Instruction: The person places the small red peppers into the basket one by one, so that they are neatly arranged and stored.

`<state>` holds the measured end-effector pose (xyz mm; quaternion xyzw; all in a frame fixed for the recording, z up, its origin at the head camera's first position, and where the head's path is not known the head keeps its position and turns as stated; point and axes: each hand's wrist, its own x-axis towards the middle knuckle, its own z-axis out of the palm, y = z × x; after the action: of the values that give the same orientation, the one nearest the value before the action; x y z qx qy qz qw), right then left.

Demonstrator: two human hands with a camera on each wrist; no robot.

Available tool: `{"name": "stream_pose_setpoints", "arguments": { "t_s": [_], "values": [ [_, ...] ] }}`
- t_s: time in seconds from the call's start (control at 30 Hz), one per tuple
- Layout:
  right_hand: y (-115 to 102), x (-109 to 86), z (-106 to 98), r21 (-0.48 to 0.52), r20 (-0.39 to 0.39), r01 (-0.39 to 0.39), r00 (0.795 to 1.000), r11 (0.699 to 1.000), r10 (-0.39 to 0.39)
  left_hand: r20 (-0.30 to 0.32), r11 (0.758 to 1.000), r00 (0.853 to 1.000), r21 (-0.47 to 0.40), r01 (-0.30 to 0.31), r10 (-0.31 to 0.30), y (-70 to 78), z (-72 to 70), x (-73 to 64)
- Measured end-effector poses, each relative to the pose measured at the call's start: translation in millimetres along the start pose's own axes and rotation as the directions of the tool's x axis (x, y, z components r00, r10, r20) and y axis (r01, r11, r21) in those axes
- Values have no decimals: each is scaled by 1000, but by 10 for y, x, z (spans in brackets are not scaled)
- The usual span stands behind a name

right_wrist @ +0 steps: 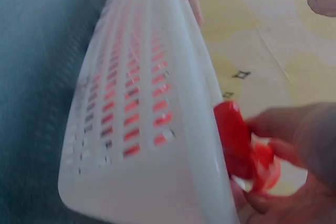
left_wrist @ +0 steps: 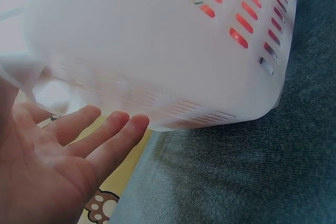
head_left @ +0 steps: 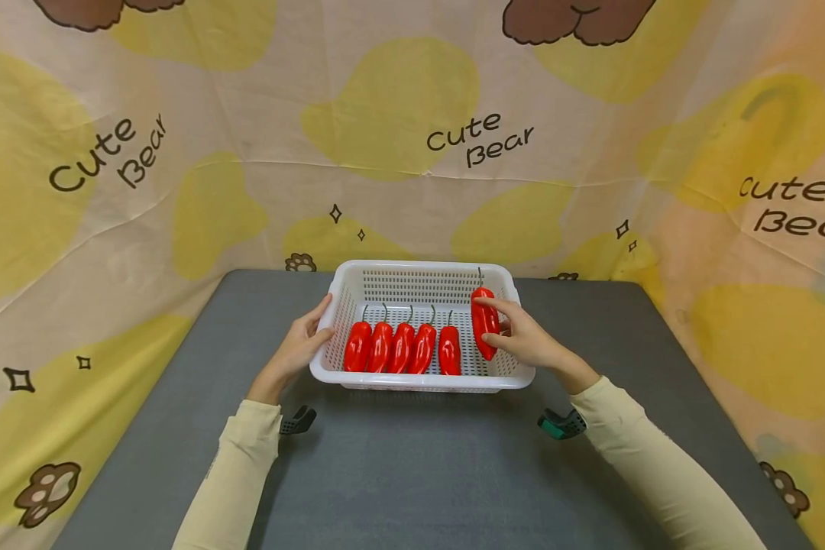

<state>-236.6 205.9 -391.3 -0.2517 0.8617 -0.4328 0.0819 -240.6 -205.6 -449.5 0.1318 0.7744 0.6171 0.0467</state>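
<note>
A white plastic basket with slotted walls stands on the table. My left hand holds its left rim, thumb over the edge; the left wrist view shows several fingers stretched along the outer wall. Inside, several red peppers with green stems lie side by side towards the front, stems pointing away. Over the basket's right end, my right hand pinches another red pepper between thumb and fingers, its stem upward. In the right wrist view this pepper shows above the basket's rim.
The dark grey table extends in front of the basket and to both sides. Behind it hangs a cream and yellow cloth with bear prints and lettering. Dark wrist devices show below both wrists.
</note>
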Motion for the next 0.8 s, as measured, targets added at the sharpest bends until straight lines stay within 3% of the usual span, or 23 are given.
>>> {"name": "stream_pose_setpoints", "arguments": {
  "t_s": [0.27, 0.47, 0.8],
  "values": [
    [-45, 91, 184, -131, -33, -78, 997, 988, 74, 1, 1000, 1000, 7, 7, -7, 14, 0, -4],
    [-26, 175, 312, -181, -1, -67, 998, 981, 68, -3, 1000, 1000, 18, 7, -7, 10, -3, -5],
    [38, 248, 430, -241, 50, -176, 980, 954, 193, -6, 1000, 1000, 13, 7, -7, 16, -6, -3]
  ]
}}
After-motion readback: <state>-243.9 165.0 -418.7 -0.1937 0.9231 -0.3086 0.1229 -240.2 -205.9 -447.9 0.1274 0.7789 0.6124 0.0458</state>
